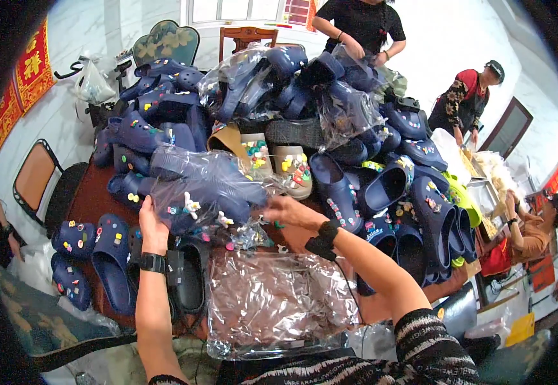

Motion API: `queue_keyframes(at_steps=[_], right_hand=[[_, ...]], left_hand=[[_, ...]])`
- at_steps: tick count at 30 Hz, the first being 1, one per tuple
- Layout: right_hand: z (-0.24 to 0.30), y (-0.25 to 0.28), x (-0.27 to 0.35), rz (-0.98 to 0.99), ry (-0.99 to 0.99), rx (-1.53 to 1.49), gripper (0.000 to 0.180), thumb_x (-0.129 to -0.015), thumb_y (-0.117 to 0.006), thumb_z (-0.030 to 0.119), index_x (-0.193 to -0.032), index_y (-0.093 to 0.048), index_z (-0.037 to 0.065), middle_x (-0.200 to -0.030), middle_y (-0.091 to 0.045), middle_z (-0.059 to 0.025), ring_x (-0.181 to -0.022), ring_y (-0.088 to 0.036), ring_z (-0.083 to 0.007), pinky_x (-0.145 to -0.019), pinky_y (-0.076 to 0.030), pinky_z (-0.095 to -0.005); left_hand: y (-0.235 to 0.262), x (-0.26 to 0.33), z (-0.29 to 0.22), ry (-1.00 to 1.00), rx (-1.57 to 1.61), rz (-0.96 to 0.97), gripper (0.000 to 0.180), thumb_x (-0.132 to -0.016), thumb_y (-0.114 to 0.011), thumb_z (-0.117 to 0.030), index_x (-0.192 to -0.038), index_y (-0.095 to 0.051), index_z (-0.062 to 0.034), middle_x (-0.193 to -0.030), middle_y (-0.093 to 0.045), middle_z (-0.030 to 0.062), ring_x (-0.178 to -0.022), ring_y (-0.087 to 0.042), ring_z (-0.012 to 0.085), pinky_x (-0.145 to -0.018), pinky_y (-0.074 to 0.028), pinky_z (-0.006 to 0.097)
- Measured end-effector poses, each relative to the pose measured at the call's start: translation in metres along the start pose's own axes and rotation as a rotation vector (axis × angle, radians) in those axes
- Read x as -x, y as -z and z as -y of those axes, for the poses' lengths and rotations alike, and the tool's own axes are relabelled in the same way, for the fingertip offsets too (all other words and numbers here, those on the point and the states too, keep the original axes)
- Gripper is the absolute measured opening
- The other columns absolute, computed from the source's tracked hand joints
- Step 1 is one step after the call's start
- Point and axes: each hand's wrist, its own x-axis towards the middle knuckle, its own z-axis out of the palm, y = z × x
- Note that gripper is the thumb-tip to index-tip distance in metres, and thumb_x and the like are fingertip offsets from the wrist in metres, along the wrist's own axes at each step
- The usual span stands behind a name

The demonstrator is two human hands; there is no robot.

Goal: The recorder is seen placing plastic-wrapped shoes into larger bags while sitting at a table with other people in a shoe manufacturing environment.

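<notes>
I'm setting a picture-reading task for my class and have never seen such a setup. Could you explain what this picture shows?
There is no machine working here: the hands are a person's own, bare ones. The picture comes from a wide camera worn on that person's head, looking down, so straight edges bend near the rim.

The left hand holds a clear bag of navy clogs at its left side. The right hand is at the bag's right edge, but too blurred to tell whether it grasps the plastic.

On the brown table are many more navy clogs and a beige pair with colourful charms. Clear plastic packaging lies nearest the wearer. Across the table, another person in a black top is handling bagged clogs too.
</notes>
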Motion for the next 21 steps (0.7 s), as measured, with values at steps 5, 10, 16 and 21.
queue_keyframes(at_steps=[5,10,16,21], right_hand=[[0.014,-0.003,-0.023,-0.344,-0.062,-0.172,0.028,-0.091,-0.054,0.022,-0.084,-0.061,-0.005,-0.068,-0.059,-0.0094,-0.064,-0.054,-0.0167,-0.059,-0.045,-0.0356],[0.049,0.024,-0.045,-0.464,0.054,0.140,0.032,-0.090,-0.050,0.021,-0.076,-0.055,-0.007,-0.061,-0.053,-0.0156,-0.061,-0.051,-0.0174,-0.058,-0.043,-0.0375],[0.159,0.067,-0.102,-0.613,0.222,0.223,0.030,-0.085,-0.053,0.023,-0.076,-0.060,-0.006,-0.065,-0.058,-0.0217,-0.061,-0.060,-0.0267,-0.062,-0.046,-0.0405],[0.230,0.076,-0.133,-0.698,0.423,0.375,0.031,-0.082,-0.054,0.023,-0.072,-0.059,-0.006,-0.069,-0.058,-0.0268,-0.064,-0.061,-0.0371,-0.062,-0.047,-0.0432]], left_hand=[[0.013,-0.004,-0.003,-0.079,-0.058,0.010,0.038,-0.099,-0.040,-0.027,-0.121,-0.055,-0.0001,-0.123,-0.060,0.0121,-0.115,-0.055,0.0260,-0.103,-0.039,0.039],[0.006,0.002,-0.020,-0.090,-0.061,0.026,0.037,-0.099,-0.041,-0.027,-0.122,-0.054,-0.0014,-0.125,-0.058,0.0099,-0.116,-0.053,0.0231,-0.100,-0.040,0.038],[0.010,-0.002,-0.046,-0.171,0.006,0.040,0.039,-0.098,-0.041,-0.027,-0.125,-0.052,-0.0007,-0.126,-0.057,0.0108,-0.118,-0.052,0.0259,-0.102,-0.040,0.041],[-0.003,0.008,-0.055,-0.178,0.088,0.010,0.041,-0.096,-0.042,-0.028,-0.126,-0.053,-0.0016,-0.127,-0.058,0.0121,-0.116,-0.054,0.0276,-0.102,-0.041,0.043]])
